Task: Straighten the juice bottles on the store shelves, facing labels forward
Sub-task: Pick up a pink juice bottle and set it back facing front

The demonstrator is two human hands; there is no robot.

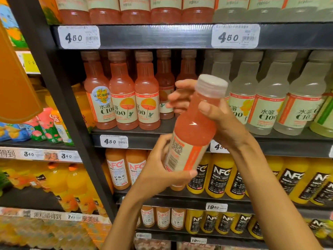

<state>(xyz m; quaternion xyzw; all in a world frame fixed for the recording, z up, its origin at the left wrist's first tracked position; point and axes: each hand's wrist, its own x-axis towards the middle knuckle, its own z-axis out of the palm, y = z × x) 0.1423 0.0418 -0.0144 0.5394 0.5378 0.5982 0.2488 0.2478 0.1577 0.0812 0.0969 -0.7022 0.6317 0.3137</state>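
Pink juice bottle (192, 127), off-shelf, tilted, barcode side facing you.
Your left hand (162, 165) cups the base, your right hand (216, 120) wraps the neck: likely for turning the label forward before refilling the gap in the pink row (126, 98).

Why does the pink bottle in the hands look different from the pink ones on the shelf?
The pink juice bottle held in both hands tilts and shows its barcode side; the pink juice bottles standing on the shelf are upright with their orange-sun labels facing out. The held one's cap looks pale; theirs look brownish in shadow. Both have pink juice and cream labels.
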